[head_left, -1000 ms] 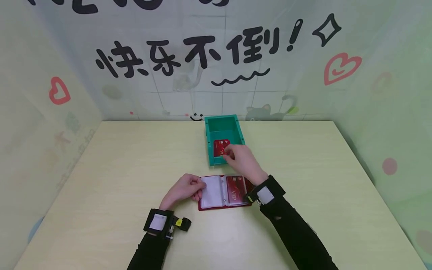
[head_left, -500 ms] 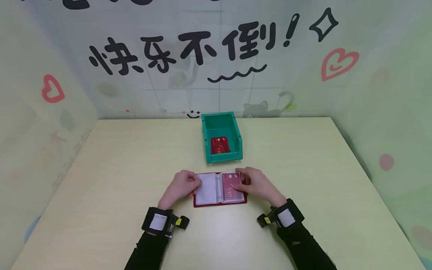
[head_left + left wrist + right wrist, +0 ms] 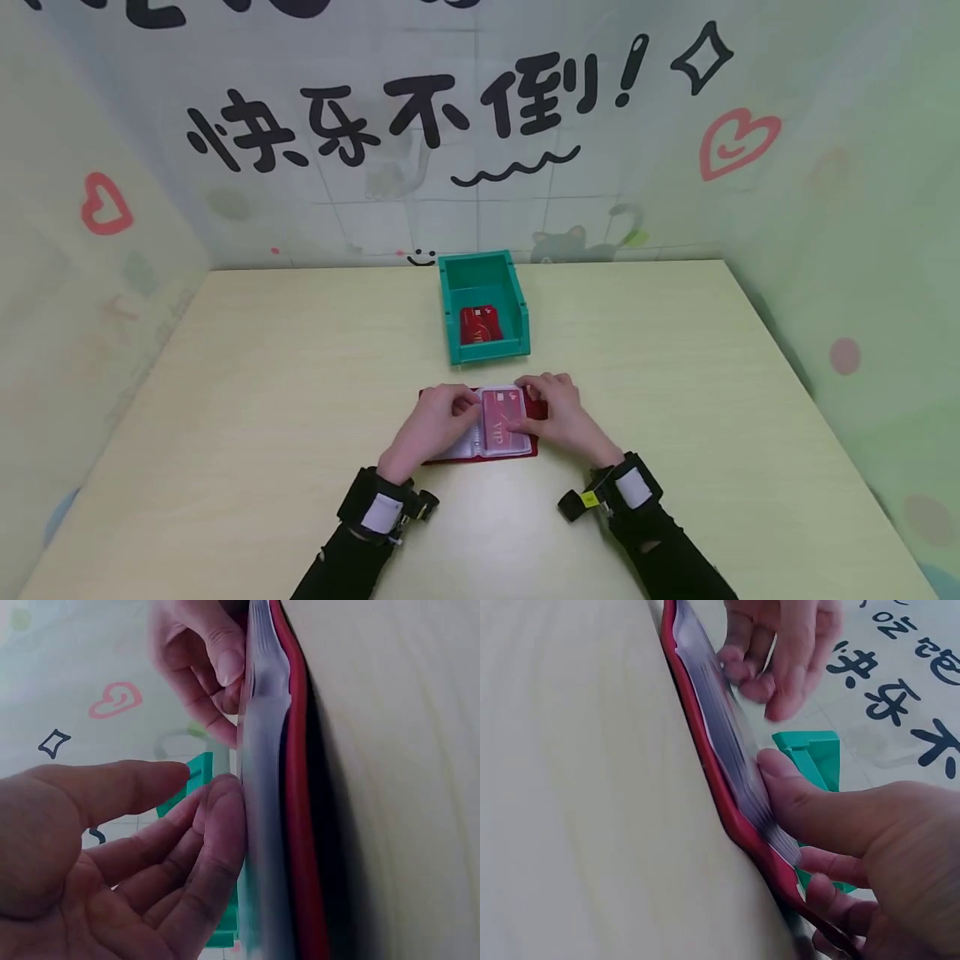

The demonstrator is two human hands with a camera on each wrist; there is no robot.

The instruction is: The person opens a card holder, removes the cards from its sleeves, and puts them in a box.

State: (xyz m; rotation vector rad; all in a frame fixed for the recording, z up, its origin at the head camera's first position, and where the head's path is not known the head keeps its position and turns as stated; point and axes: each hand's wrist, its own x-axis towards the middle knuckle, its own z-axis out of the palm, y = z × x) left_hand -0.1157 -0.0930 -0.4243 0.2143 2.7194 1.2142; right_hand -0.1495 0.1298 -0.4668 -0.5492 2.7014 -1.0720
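Lying open near the front middle of the pale bench (image 3: 262, 375), the red card holder (image 3: 534, 407) has both hands on its clear sleeves. The left hand (image 3: 435, 421) has straight fingers (image 3: 217, 825) pressing flat on the left pages, gripping nothing. The right hand (image 3: 558, 412) pinches the right-hand stack of sleeves, thumb (image 3: 810, 806) on the top page and fingers curled under the red cover. A red card (image 3: 497, 421) in the top sleeve reads "VIP". Just behind the holder, apart from it, stands a green bin (image 3: 520, 312) with another red card (image 3: 480, 325) lying inside, also marked "VIP". Bare bench stretches wide to left and right of the hands, out to the walls. Black Chinese characters (image 3: 390, 112) run across the back wall, reading "快乐不倒!".
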